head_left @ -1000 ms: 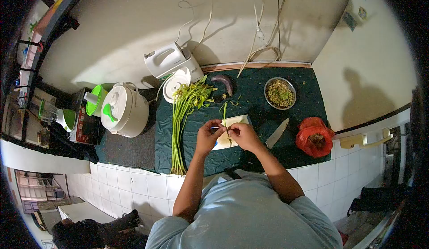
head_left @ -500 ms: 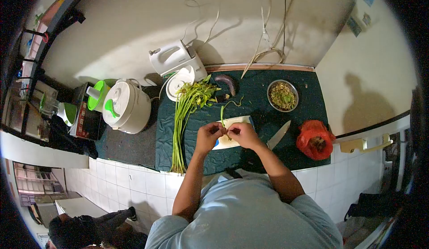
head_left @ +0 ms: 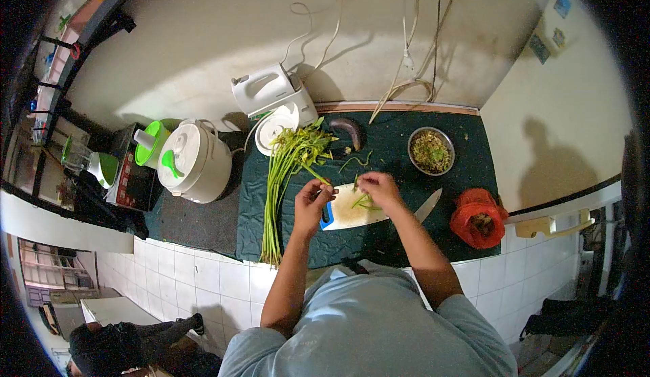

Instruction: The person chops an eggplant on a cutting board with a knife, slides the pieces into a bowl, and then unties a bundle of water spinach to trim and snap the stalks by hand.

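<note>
My left hand [head_left: 313,204] is closed on a green vegetable stem [head_left: 317,175], whose free end points up and left toward the bunch. Over the board, my right hand [head_left: 379,189] pinches a thin green piece [head_left: 357,181], apart from the left hand. Under both hands lies a white cutting board [head_left: 345,216] with a blue handle end; short green pieces [head_left: 365,204] rest on it. A bunch of long-stemmed leafy greens [head_left: 272,201] lies to the left. The knife [head_left: 428,205] rests right of the board, partly behind my right forearm.
A metal bowl [head_left: 412,160] of chopped greens stands at the back right, a red plastic bag [head_left: 467,225] nearer. An eggplant [head_left: 347,132], a white hand mixer [head_left: 271,91] and a rice cooker [head_left: 196,167] stand behind and left. Another person [head_left: 128,346] is at lower left.
My hands were close together on one stem over the board; now they are apart, left hand moved left with a stem, right hand moved right with a small piece. The view has shifted slightly.
</note>
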Tool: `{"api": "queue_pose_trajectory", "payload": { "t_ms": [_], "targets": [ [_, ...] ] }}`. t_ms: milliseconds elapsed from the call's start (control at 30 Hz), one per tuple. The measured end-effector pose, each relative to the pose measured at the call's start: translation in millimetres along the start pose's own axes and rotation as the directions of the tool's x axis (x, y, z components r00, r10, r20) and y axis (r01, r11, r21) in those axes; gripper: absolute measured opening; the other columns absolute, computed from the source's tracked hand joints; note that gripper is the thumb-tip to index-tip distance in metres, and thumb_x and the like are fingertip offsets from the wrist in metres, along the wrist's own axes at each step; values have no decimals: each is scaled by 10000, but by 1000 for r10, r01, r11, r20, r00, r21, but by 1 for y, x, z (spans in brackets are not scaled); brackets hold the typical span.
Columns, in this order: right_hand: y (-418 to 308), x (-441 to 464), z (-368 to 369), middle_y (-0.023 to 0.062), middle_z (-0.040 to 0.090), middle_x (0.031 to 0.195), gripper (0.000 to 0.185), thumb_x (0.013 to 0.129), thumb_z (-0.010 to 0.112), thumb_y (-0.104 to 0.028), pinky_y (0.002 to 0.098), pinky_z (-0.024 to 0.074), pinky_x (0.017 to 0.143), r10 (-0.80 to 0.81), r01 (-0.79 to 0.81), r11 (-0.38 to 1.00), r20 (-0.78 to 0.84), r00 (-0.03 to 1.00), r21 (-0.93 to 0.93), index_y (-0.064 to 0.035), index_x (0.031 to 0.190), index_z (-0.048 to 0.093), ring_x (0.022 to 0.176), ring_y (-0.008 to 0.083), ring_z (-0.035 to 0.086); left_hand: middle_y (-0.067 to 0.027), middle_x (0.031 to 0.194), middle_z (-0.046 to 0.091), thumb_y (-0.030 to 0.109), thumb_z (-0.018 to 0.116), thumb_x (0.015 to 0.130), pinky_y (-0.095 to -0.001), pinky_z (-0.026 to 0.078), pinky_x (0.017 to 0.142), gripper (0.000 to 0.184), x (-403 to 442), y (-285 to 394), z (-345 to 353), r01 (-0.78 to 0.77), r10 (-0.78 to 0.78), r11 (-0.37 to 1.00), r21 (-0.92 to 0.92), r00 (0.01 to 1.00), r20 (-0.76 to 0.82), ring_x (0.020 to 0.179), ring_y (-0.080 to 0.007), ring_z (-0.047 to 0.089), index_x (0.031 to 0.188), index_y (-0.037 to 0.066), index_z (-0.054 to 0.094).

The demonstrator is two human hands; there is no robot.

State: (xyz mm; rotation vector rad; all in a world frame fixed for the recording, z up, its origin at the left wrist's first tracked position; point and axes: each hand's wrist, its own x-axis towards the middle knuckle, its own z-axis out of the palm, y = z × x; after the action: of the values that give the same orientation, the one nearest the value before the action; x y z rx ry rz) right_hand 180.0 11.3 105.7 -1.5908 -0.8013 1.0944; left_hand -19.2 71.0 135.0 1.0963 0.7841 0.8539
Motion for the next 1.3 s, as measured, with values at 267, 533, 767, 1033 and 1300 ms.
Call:
{"api": "queue_pose_trajectory", "payload": {
  "t_ms": [267, 533, 767, 1033, 1300],
  "targets": [
    [-43, 53, -20, 28, 677, 834, 157, 831, 706, -111, 262, 494, 718, -249, 253, 965, 54, 967, -69, -11, 949, 679, 773, 99, 615, -46, 1090, 604, 153, 632, 931, -305, 520, 788, 136, 0, -8, -8, 119, -119, 993, 0, 991, 66, 964, -185, 652, 987, 32, 605],
    [12, 63, -8, 134, 702, 943, 230, 823, 699, -160, 357, 520, 773, -415, 415, 713, 136, 899, -566, -27, 1010, 684, 860, 259, 672, -66, 983, 652, 112, 619, 910, -301, 522, 759, 138, -4, -3, -8, 151, -156, 986, 65, 984, 82, 913, -191, 672, 1017, 28, 600],
    [42, -13, -19, 141, 694, 884, 182, 844, 670, -132, 359, 527, 708, -318, 296, 874, 7, 948, -386, 1, 968, 662, 792, 263, 672, -142, 768, 698, 188, 693, 802, -346, 540, 638, 243, -4, -65, -41, -34, -109, 551, 834, 988, 112, 704, -232, 698, 982, 26, 664],
    [137, -136, -62, 200, 639, 870, 219, 826, 663, -172, 459, 486, 751, -256, 73, 677, -142, 956, -733, -5, 955, 601, 845, 390, 618, -199, 873, 660, 215, 619, 829, -456, 544, 680, 216, 15, -119, -31, -174, -6, 347, 922, 982, 188, 773, -375, 660, 997, 96, 686],
    [158, -174, -56, 206, 611, 892, 272, 827, 678, -227, 485, 470, 759, -234, 22, 697, -198, 952, -717, -8, 959, 584, 844, 406, 596, -211, 1025, 639, 151, 534, 882, -468, 532, 773, 235, 32, -127, -35, -122, -25, 266, 956, 991, 134, 875, -402, 639, 1041, 73, 688]
  ]
}}
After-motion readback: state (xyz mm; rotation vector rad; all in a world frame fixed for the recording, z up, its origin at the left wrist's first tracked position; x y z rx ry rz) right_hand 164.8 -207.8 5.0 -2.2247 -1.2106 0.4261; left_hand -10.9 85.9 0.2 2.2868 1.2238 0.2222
